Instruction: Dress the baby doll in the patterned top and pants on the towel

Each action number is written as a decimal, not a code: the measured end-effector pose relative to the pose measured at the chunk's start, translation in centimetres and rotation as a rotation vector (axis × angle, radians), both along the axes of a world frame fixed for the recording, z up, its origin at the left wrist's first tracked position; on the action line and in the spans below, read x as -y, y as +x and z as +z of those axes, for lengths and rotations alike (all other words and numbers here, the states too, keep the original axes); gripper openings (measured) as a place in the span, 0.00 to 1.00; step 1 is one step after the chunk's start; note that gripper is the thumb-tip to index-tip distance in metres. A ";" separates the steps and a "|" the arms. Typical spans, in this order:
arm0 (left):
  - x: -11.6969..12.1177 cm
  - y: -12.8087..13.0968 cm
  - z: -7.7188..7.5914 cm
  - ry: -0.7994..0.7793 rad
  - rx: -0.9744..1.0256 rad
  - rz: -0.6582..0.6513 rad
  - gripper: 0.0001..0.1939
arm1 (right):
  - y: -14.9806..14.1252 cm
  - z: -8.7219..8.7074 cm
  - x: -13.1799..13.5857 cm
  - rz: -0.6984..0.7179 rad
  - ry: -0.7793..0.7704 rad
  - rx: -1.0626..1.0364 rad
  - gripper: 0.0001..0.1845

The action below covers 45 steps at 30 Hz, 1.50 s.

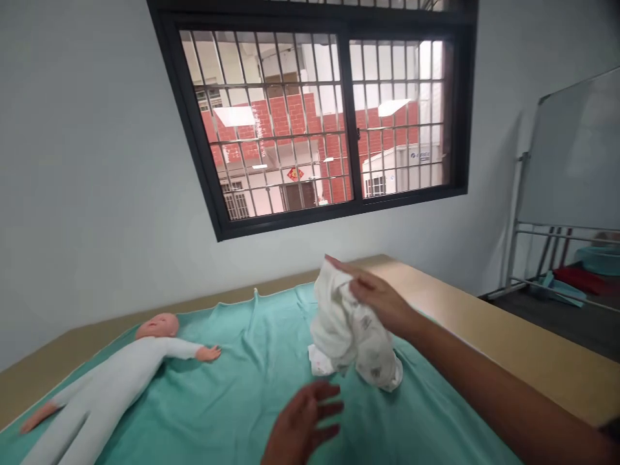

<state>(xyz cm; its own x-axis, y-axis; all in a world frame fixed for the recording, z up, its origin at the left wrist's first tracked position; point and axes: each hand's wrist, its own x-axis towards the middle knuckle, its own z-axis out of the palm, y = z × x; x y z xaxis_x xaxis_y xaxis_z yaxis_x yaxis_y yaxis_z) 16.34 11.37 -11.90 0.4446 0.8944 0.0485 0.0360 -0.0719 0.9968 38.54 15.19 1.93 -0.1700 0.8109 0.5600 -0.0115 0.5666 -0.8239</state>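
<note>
My right hand (371, 290) pinches a crumpled white baby garment (339, 326) by its upper edge and lifts it over the green sheet (271, 342). The garment has small grey prints and hangs in loose folds, so its exact cut cannot be made out. Beneath it, a small white piece of cloth (320, 360) with faint pink marks lies on the sheet. Nearer to me, my left hand (307, 416) is empty, its fingers apart, just below the garment and not touching it. A baby doll (126, 365) in a white suit lies on its back at the left.
The sheet covers part of a wooden table (450, 326) standing against the wall. A barred window (314, 129) is above it. To the right stands a whiteboard (576, 155) on a metal frame, with blue basins (598, 259) low behind it.
</note>
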 end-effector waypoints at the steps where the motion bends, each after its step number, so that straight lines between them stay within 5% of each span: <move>1: -0.8 -0.5 1.3 -0.069 0.178 0.005 0.27 | -1.9 -0.6 0.4 0.046 0.095 0.122 0.16; 4: -2.5 -2.6 4.8 -0.326 0.649 0.033 0.25 | -8.2 -4.3 1.8 0.204 0.431 0.533 0.12; 7: -2.9 -5.4 6.3 -0.409 0.698 0.190 0.15 | -13.6 -10.2 2.5 0.250 0.731 0.615 0.14; 10: -2.0 -8.1 6.6 -0.310 0.653 0.268 0.12 | -15.7 -14.8 2.5 0.317 0.760 0.633 0.21; 12: -0.9 -9.7 7.1 -0.263 0.575 0.205 0.13 | -15.0 -15.5 2.0 0.315 0.668 0.562 0.16; 17: 1.6 -12.5 9.7 -0.219 0.371 0.111 0.22 | -11.7 -12.6 -1.1 -0.031 0.214 0.347 0.08; 20: 2.6 -13.1 10.9 -0.195 0.380 0.208 0.28 | -11.5 -12.2 -2.3 0.181 -0.111 0.404 0.26; 22: 3.1 -13.4 11.2 -0.180 0.409 0.302 0.32 | -11.8 -12.9 -2.2 0.381 -0.208 0.499 0.26; 25: 3.6 -14.3 11.4 -0.125 0.440 0.445 0.33 | -11.7 -14.0 -2.1 0.302 -0.183 0.620 0.06; 28: 3.4 -15.9 11.6 -0.012 0.496 0.517 0.28 | -10.4 -13.2 -2.7 0.127 -0.154 0.566 0.11; 32: 2.6 -18.1 12.3 0.159 0.507 0.643 0.17 | -7.3 -9.6 -3.7 -0.073 -0.047 0.485 0.13; 37: 3.8 -21.4 12.5 0.251 0.298 0.934 0.33 | -3.7 -6.5 -3.6 -0.505 0.034 0.550 0.15; 41: 4.8 -23.7 10.5 0.234 -0.110 0.948 0.21 | -3.1 -5.6 -2.7 -0.178 -0.226 0.451 0.10; 45: 3.9 -21.4 6.2 0.230 -0.762 0.665 0.16 | -5.5 -5.2 -1.0 0.028 -0.279 0.434 0.08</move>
